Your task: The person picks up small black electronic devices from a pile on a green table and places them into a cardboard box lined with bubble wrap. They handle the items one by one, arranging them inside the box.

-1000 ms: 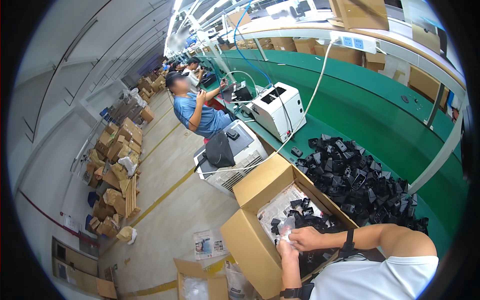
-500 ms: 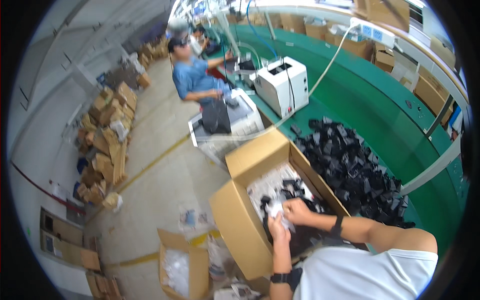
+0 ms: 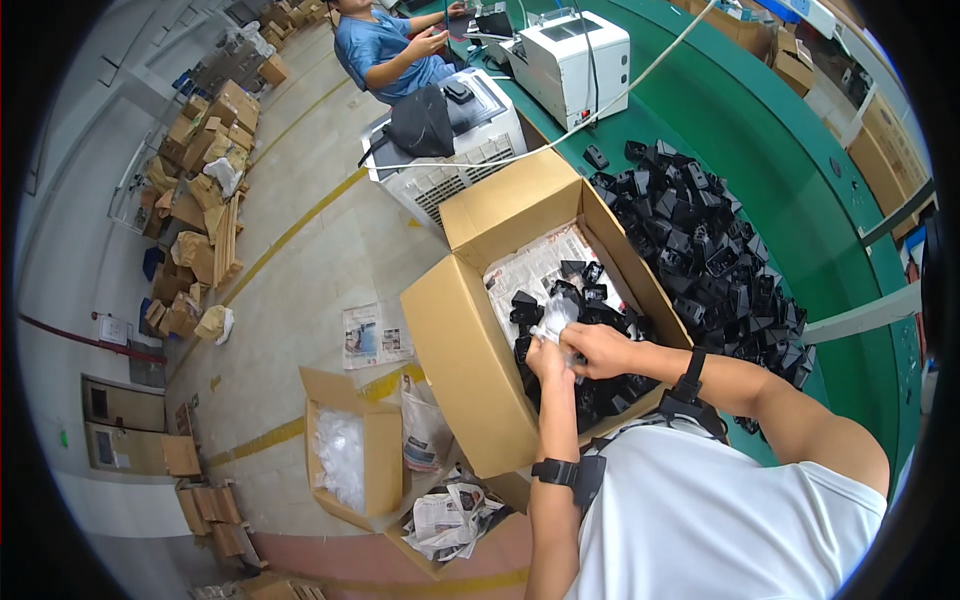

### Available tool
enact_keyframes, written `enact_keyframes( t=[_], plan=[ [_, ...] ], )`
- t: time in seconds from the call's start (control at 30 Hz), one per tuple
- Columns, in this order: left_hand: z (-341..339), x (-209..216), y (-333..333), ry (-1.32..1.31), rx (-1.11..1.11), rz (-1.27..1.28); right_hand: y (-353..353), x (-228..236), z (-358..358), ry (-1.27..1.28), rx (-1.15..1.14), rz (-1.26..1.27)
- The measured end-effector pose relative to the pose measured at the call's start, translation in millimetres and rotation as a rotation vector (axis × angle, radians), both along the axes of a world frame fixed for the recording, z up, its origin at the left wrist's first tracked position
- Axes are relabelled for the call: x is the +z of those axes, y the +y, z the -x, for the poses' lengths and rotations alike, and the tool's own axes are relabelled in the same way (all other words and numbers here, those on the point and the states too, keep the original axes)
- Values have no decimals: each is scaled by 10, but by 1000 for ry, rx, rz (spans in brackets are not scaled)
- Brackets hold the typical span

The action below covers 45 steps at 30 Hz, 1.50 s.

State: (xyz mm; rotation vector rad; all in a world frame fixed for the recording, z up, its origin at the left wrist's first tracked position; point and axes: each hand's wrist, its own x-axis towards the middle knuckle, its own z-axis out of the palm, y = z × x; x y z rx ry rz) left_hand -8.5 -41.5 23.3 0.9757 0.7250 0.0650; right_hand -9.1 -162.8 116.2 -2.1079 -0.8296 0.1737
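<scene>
A clear plastic bag [image 3: 557, 317] is pinched between my two hands, over the open cardboard box [image 3: 425, 340]. My left hand [image 3: 549, 362] closes on the bag's near side. Beside it, my right hand [image 3: 601, 350] grips the same bag with curled fingers. Whether anything lies inside the bag I cannot tell. Below and around the hands, several black plastic housings [image 3: 528, 306] lie in the box on a newspaper lining [image 3: 520, 268]. My hands and forearms hide part of the box's contents.
A large heap of black housings [image 3: 690, 230] covers the green bench [image 3: 800, 200] at right. Left of the box stand a carton of clear bags [image 3: 340, 455] and a carton of newspaper [image 3: 450, 520]. Ahead, a person in blue [image 3: 375, 45] sits by white machines [image 3: 575, 65].
My view has tilted downward and grown sharper, so the box and bench sit higher in the picture. Both hands stay on the plastic bag and have come closer together.
</scene>
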Motion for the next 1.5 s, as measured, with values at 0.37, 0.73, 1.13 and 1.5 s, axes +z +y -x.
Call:
enact_keyframes(
  t=[0.37, 0.73, 1.13, 1.5],
  plan=[
    [193, 729, -104, -301, -179, 435, 100, -185, -215, -97, -573, -106],
    [260, 164, -88, -20, -75, -165, -25, -264, 179, 37, -42, -18],
    [333, 609, 82, -185, -342, 515, -24, -388, -38, -24, -439, -196],
    [321, 814, 286, -170, -429, -676, -230, -262, -150, 1027, -511, -928]
  ],
)
